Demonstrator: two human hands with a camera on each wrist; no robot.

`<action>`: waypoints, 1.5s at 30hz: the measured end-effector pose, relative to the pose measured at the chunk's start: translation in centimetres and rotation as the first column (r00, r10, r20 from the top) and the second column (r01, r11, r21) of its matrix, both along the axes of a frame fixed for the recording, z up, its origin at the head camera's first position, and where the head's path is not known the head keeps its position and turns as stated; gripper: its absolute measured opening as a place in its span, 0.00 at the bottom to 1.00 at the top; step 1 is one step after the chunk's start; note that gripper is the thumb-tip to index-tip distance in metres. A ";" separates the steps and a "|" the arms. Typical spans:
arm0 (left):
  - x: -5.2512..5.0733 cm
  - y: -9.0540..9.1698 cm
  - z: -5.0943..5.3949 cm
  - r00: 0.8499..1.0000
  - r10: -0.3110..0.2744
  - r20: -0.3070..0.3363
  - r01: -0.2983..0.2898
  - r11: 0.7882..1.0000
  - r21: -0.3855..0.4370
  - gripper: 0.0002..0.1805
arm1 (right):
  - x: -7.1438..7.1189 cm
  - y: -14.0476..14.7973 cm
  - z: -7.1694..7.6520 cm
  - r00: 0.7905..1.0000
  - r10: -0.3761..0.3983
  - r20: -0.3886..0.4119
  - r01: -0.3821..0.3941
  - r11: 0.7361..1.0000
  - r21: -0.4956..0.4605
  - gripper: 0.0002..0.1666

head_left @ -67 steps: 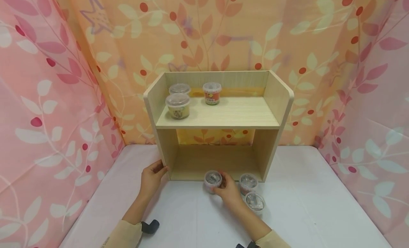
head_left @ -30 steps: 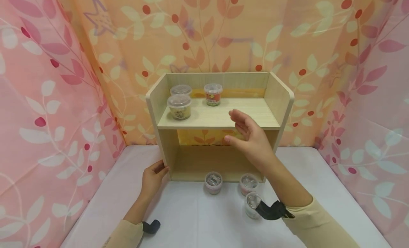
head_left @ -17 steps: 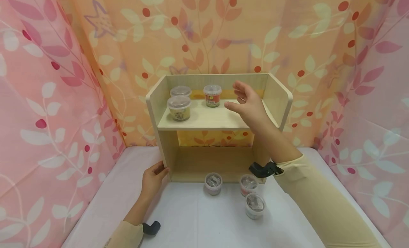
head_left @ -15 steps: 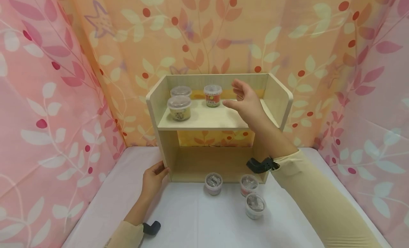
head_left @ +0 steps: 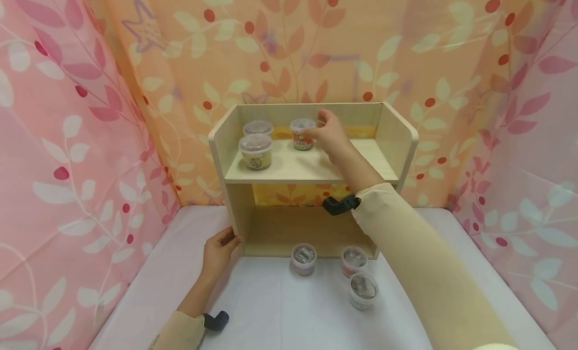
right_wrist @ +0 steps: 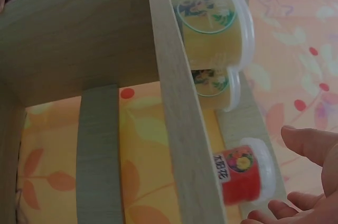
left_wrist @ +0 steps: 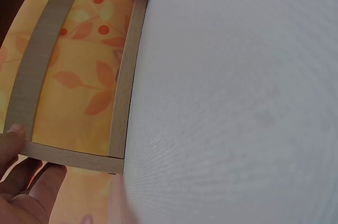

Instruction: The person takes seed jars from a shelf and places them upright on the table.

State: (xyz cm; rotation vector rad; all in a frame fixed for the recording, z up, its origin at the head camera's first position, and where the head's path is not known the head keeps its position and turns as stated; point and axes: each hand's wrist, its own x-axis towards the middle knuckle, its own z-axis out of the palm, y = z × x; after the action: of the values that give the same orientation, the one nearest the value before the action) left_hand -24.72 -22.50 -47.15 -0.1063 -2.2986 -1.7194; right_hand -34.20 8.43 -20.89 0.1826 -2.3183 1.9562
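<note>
A red-labelled tub (head_left: 300, 139), best gripped below its lid (head_left: 302, 123), is flanked near the upper shelf's (head_left: 293, 165) back edge by a wide right hand (head_left: 330, 135); the side panel (head_left: 244, 209) is pinched by the left hand (head_left: 219, 251).

The head view looks forward and down from above the counter (head_left: 271, 315), framing the shelf (head_left: 284, 180), while both wrist views sit much nearer and turned sideways, the left low at its lower compartment (left_wrist: 128, 76), the right higher, sharing the red tub (right_wrist: 247, 182) with the head view.
</note>
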 end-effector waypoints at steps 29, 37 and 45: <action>-0.1 -0.1 0.1 1.000 -0.019 -0.015 0.020 0.999 0.033 0.21 | -1.6 -1.7 -0.9 0.992 -0.118 0.032 0.118 0.993 0.005 0.52; -0.1 -0.1 0.1 0.999 -0.033 -0.014 0.034 0.999 0.035 0.22 | 0.1 -0.6 -0.8 0.996 -0.085 0.012 0.085 0.996 -0.021 0.53; 0.1 0.0 0.1 1.000 -0.011 -0.008 0.011 1.000 0.022 0.21 | 2.7 0.7 -1.0 0.999 -0.034 -0.030 0.033 0.999 -0.027 0.51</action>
State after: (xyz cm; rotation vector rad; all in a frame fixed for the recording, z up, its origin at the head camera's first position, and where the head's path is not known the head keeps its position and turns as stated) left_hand -24.65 -22.49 -47.10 -0.1206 -2.2768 -1.7466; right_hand -31.47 9.18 -21.92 0.1686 -2.2600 1.9538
